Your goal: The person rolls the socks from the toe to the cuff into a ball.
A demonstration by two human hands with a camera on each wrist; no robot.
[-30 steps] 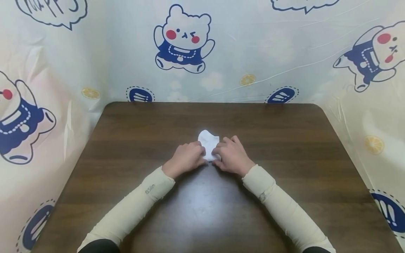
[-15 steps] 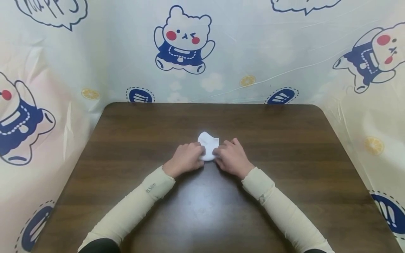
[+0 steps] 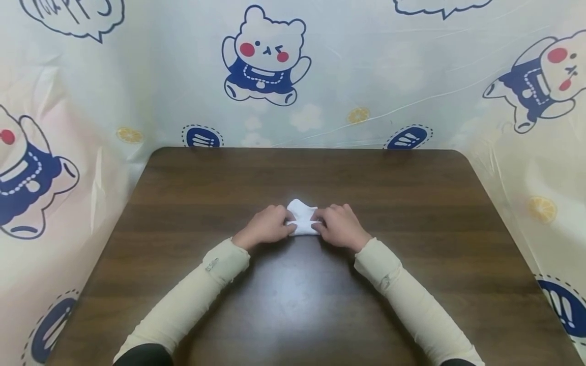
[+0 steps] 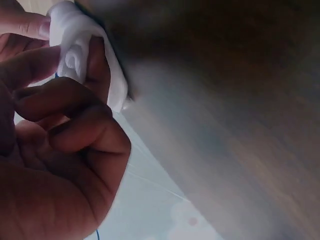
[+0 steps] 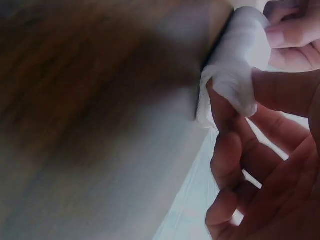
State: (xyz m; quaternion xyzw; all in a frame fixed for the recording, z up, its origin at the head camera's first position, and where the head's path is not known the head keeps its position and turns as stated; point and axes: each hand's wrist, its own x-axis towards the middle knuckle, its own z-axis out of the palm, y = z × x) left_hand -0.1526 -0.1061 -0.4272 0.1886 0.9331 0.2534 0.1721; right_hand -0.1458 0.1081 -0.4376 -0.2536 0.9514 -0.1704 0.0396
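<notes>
White cloth (image 3: 303, 228), partly rolled into a soft tube, pinched by left hand (image 3: 267, 224) and right hand (image 3: 341, 226)

The head view looks forward and down from above the near side of the cloth (image 3: 303, 228). The wrist views face its opposite ends, close up; all share it.

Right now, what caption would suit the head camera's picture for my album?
Left-hand fingers and right-hand fingers pinch a partly rolled white cloth on a brown table.
</notes>
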